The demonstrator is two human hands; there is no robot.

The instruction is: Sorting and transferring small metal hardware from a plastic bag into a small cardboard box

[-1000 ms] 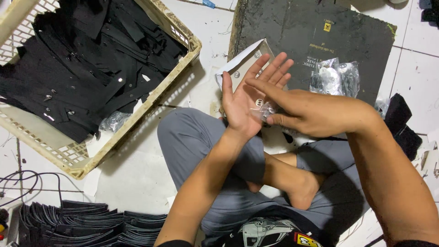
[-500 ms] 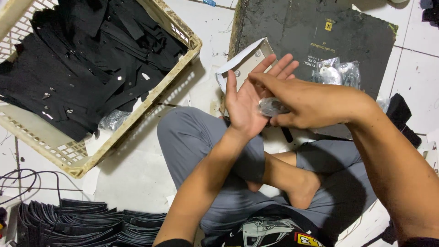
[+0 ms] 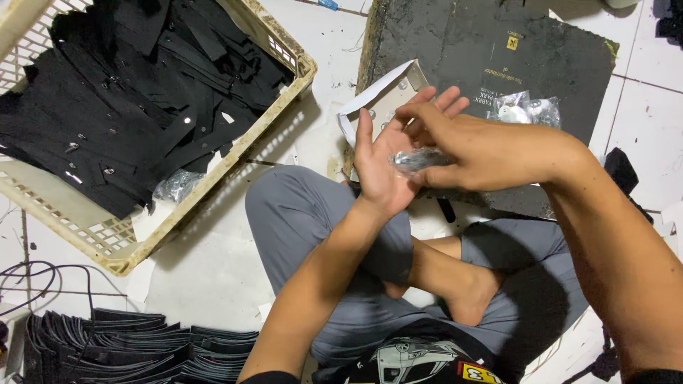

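Bright, even light falls from overhead onto the white tiled floor (image 3: 213, 277), which glares pale near the crate (image 3: 235, 160). Soft shadows sit under the crossed legs and beside the crate's near wall. The black cloth pieces (image 3: 121, 107) lose detail in darkness. Focus is fairly sharp; the moving right hand (image 3: 491, 153) is slightly smeared.

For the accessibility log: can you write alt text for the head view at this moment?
A seated person's right hand pinches a small clear plastic bag over the open palm of the left hand, above crossed legs in grey trousers. A cream plastic crate of black fabric strips sits to the left, a dark board ahead.
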